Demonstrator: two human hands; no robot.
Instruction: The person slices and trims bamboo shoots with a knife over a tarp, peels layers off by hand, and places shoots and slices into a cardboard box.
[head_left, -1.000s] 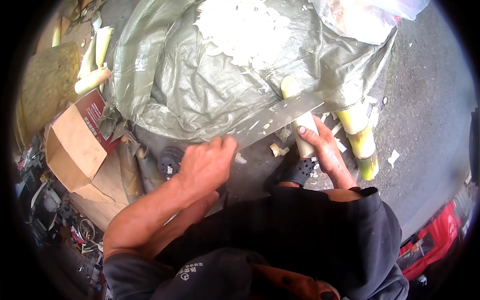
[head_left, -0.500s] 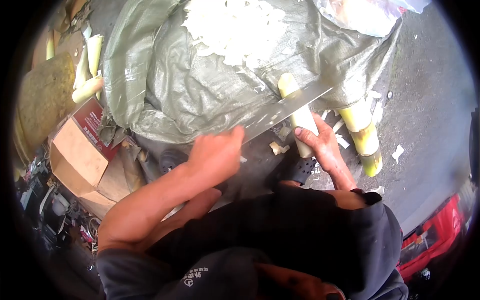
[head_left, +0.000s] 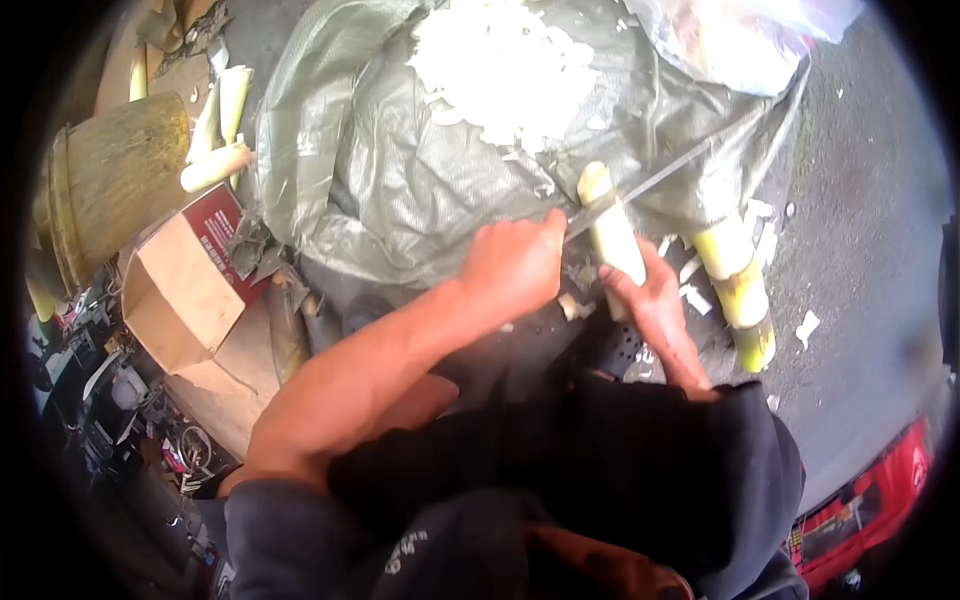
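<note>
My left hand (head_left: 513,262) is closed around the handle of a long-bladed knife (head_left: 657,180), which hides the handle itself. The blade lies across the upper part of a pale peeled bamboo shoot (head_left: 617,245), pointing up and to the right. Lower down, my right hand (head_left: 655,300) grips that shoot from its right side, thumb on top. The shoot slants with its upper end over a grey-green woven sheet (head_left: 400,190). A heap of white slices (head_left: 505,75) rests on this sheet.
More bamboo shoots (head_left: 740,290) lie on the right, others (head_left: 217,135) at upper left. A cardboard box (head_left: 180,300) and a dirty yellowish bucket (head_left: 125,185) stand on the left. A clear plastic bag (head_left: 740,45) is at the top right. Scraps litter the dark ground.
My left hand has moved rightward, pushing the knife farther across the shoot, and the blade now looks more edge-on. My right hand keeps its grip. The whole view has shifted slightly.
</note>
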